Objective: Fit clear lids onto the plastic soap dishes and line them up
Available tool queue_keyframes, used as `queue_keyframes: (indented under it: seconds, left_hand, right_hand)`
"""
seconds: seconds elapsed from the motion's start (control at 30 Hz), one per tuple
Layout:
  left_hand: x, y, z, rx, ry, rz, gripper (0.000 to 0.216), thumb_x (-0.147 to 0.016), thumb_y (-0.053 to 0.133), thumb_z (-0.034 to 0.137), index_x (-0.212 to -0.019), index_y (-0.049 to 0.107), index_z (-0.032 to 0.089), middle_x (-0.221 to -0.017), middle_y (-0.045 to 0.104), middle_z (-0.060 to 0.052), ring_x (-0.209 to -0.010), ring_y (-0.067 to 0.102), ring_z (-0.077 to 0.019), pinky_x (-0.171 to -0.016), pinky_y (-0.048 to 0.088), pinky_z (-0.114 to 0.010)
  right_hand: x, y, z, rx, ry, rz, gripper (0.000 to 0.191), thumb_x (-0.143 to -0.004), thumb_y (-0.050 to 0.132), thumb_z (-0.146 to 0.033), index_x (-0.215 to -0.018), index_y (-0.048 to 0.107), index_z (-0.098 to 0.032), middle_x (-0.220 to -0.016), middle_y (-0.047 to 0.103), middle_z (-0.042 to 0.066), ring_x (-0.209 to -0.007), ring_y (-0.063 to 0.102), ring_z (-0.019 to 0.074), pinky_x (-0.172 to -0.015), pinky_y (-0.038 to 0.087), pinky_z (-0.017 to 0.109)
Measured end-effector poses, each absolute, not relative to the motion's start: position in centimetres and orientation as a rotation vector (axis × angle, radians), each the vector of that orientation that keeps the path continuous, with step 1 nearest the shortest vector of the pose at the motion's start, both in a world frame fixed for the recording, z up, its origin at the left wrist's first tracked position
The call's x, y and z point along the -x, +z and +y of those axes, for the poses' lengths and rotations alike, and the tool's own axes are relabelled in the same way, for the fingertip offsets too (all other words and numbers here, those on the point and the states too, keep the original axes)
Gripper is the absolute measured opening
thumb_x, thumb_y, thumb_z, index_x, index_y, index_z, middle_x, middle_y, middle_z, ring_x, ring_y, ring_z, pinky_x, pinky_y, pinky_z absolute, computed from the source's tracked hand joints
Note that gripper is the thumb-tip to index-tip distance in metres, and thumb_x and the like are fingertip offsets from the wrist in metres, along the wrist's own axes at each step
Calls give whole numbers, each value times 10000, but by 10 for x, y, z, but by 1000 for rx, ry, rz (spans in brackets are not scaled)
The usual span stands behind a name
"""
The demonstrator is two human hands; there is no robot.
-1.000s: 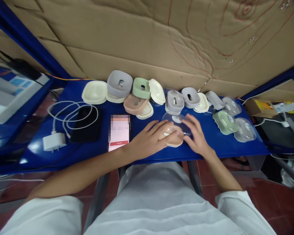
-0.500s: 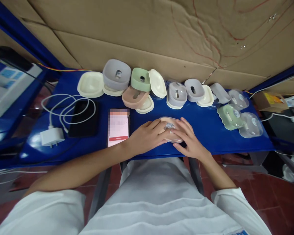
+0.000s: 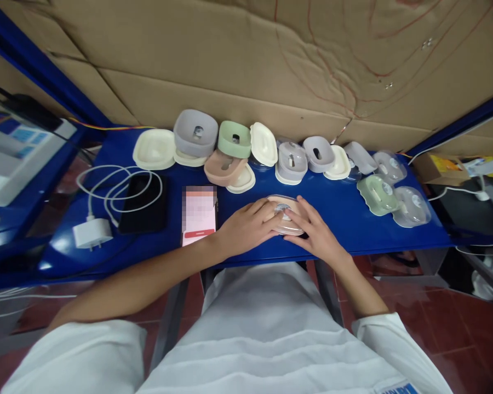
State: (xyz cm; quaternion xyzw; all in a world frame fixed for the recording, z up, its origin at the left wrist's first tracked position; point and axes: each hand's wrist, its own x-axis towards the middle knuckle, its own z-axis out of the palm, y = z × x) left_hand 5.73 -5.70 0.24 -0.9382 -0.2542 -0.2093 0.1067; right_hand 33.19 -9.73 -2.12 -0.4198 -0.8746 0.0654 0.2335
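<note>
A pink soap box (image 3: pixel 292 224) with a clear lid and a silvery round label lies on the blue table near its front edge. My left hand (image 3: pixel 250 227) grips it from the left, fingers bent over the lid. On the other side my right hand (image 3: pixel 318 234) holds the box, with fingertips on the lid by the label and the thumb low at the near rim. Both hands hide part of the box. A phone (image 3: pixel 199 213) with a lit, partly blurred screen lies just left of my left hand.
Along the back stand grey (image 3: pixel 196 131), green (image 3: pixel 235 138) and pink (image 3: pixel 225 167) soap box parts with cream trays (image 3: pixel 154 149). Clear-lidded boxes (image 3: pixel 411 207) sit at the right. A white charger (image 3: pixel 92 233) with a looped cable and a black device (image 3: pixel 142 210) lie left.
The view has shifted slightly. My right hand's fingers have moved a little left over the lid, and its thumb has come closer to the box. My left hand keeps its hold.
</note>
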Motion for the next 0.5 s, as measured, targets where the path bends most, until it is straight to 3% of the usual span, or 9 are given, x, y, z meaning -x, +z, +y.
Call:
queue_keyframes:
  seconds: [0.3,0.5]
  left_hand:
    - [-58,0,-56,2763,-626,-736,498,-1035,717,354,-1459,612,113,-1346,709,-165,-1229,669,-306,-1053,567,-397]
    - [-59,4,-60,2850,-726,-725,459,-1038,705,333,-1448,615,149,-1407,653,-191,-1300,652,-321,-1080,572,-438]
  right_hand:
    - [-331,-27,-100,1165,83,-2370,943,-1005,760,-383,-1746,183,-473,-1854,127,42,-1641,367,376,-1277,476,598]
    - [-342,-24,-101,1119,6,-2328,860,-984,784,-417,-1721,341,-416,-1786,339,107,-1587,461,377,-1243,505,588]
